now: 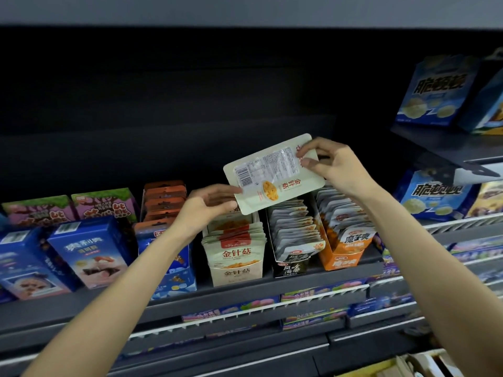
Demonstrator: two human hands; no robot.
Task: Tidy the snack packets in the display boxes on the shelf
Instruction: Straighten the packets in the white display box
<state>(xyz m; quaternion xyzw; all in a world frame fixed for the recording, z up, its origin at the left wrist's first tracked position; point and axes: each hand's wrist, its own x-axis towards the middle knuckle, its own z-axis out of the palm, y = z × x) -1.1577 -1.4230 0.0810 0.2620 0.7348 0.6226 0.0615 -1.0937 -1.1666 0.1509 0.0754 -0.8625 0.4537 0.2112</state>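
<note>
Above cream box [236, 270], packet [272, 172] (pinched, both hands [206, 205])

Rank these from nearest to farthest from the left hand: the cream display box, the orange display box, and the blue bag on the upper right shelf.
1. Cream display box: just below the left hand.
2. Orange display box: further right on the same shelf.
3. Blue bag: far right, on the higher shelf.

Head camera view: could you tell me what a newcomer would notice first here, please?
The eye lands on the cream snack packet held tilted in mid-air, back side showing its barcode, pinched by the left hand at its lower corner and the right hand at its upper end. Just below stand three display boxes of packets: cream box, black box, orange box.
</note>
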